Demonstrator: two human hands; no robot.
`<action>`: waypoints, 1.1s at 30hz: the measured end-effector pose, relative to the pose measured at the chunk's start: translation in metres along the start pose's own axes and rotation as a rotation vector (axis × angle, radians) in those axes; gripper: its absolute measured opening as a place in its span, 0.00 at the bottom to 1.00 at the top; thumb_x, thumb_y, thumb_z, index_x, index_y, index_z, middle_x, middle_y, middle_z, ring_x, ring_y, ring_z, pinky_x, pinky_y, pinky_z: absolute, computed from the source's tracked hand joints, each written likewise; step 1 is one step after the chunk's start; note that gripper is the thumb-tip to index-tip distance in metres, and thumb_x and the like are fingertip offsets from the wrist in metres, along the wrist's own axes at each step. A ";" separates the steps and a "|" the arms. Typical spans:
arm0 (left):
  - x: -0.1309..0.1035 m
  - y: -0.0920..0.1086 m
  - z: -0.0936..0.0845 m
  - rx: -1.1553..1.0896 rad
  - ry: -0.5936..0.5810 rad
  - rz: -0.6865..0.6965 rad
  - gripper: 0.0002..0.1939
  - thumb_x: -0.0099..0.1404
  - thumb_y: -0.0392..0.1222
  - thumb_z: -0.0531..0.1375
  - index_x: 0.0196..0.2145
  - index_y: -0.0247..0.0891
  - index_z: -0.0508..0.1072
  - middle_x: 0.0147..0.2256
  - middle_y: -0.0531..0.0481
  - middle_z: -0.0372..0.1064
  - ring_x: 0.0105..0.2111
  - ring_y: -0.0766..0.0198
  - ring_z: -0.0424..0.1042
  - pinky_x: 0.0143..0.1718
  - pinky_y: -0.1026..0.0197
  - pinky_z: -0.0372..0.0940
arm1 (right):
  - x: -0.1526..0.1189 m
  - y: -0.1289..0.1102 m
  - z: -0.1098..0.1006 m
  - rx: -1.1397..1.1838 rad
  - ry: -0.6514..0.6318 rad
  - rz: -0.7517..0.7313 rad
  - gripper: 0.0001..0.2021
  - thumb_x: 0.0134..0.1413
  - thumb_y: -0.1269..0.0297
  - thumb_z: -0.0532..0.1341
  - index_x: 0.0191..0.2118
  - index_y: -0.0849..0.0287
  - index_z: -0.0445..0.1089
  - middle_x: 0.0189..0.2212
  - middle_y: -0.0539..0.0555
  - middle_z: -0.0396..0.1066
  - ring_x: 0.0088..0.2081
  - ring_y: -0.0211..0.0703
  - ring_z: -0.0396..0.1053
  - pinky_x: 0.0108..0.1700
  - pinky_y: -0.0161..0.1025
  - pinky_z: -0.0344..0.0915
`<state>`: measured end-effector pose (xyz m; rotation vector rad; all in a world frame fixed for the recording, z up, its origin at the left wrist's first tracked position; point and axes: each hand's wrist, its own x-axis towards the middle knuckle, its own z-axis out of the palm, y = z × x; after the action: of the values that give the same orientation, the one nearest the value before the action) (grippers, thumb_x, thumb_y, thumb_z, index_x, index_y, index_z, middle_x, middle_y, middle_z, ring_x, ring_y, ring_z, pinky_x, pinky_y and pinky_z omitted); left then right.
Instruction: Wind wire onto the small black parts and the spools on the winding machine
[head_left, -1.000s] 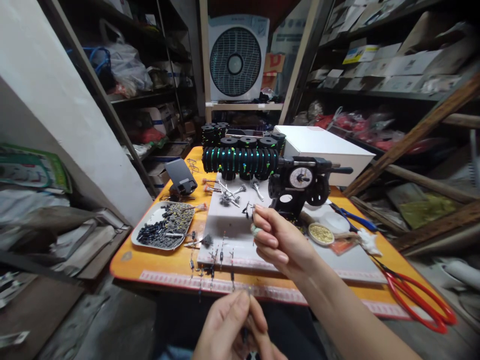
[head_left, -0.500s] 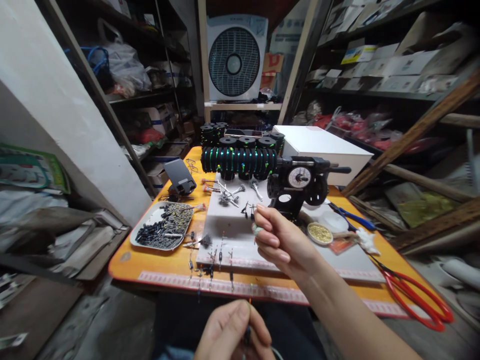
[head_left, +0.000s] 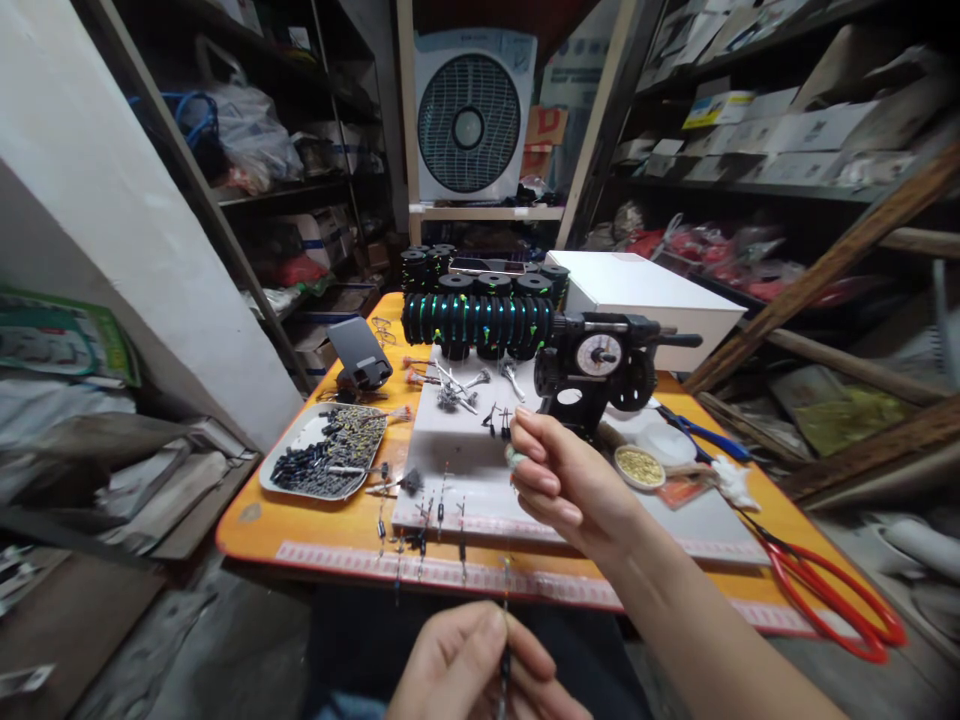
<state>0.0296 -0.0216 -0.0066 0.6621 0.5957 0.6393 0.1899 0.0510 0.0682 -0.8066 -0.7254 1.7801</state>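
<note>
Low at the front, my left hand [head_left: 480,660] is closed in a pinch on a thin strand of small parts [head_left: 505,665], with a dark slim piece and orange and yellow-green bits above the fingertips. My right hand [head_left: 551,470] is raised over the table, thumb and fingers curled together. A pale green bit [head_left: 514,457] shows at its fingers; whatever else they grip is too fine to make out. To the left, similar small black pieces on thin stems [head_left: 441,515] hang or lie along the table's front edge.
A white tray [head_left: 289,440] of small black and grey pieces sits at left. Behind the hands stands a black winder [head_left: 598,355] with a dial, carrying ribbed black spools [head_left: 480,320]. A dish of gold bits [head_left: 640,465] and red-handled scissors [head_left: 832,600] lie right.
My left hand has shifted slightly right, and more of the strand shows above and below its fingertips. My right hand has hardly moved.
</note>
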 end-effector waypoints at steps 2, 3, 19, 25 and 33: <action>0.006 -0.002 -0.004 0.222 0.115 0.088 0.23 0.64 0.57 0.57 0.37 0.30 0.76 0.25 0.40 0.79 0.16 0.67 0.72 0.19 0.68 0.60 | -0.001 -0.002 0.000 -0.064 -0.007 -0.006 0.20 0.54 0.52 0.61 0.21 0.58 0.54 0.10 0.40 0.55 0.08 0.23 0.43 0.09 0.21 0.40; 0.009 -0.003 -0.007 0.353 0.173 0.134 0.25 0.65 0.57 0.55 0.44 0.30 0.74 0.24 0.43 0.77 0.13 0.69 0.69 0.16 0.69 0.58 | -0.001 -0.004 0.000 -0.101 -0.012 -0.012 0.20 0.55 0.52 0.61 0.21 0.58 0.55 0.10 0.41 0.56 0.08 0.23 0.44 0.09 0.21 0.41; 0.048 0.070 0.032 0.664 0.219 0.651 0.09 0.67 0.45 0.55 0.34 0.39 0.72 0.36 0.46 0.70 0.38 0.58 0.66 0.42 0.58 0.60 | -0.004 -0.016 -0.001 -0.263 -0.086 -0.061 0.20 0.60 0.54 0.56 0.21 0.61 0.58 0.13 0.47 0.64 0.07 0.25 0.53 0.08 0.21 0.43; 0.050 0.059 0.026 0.266 -0.033 0.531 0.09 0.68 0.41 0.55 0.30 0.37 0.67 0.29 0.52 0.65 0.31 0.64 0.64 0.38 0.61 0.59 | 0.001 -0.007 0.000 -0.114 -0.061 0.008 0.20 0.57 0.52 0.57 0.21 0.58 0.56 0.08 0.42 0.59 0.06 0.26 0.49 0.12 0.27 0.59; 0.027 0.035 0.021 0.013 -0.115 0.364 0.11 0.68 0.37 0.52 0.27 0.35 0.66 0.24 0.52 0.65 0.25 0.65 0.70 0.34 0.59 0.62 | 0.007 -0.004 -0.002 -0.028 -0.037 0.029 0.20 0.55 0.53 0.60 0.21 0.58 0.55 0.09 0.41 0.58 0.06 0.23 0.43 0.08 0.21 0.38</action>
<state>0.0495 0.0116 0.0238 0.8220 0.3744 0.9294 0.1919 0.0588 0.0687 -0.8082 -0.7678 1.8181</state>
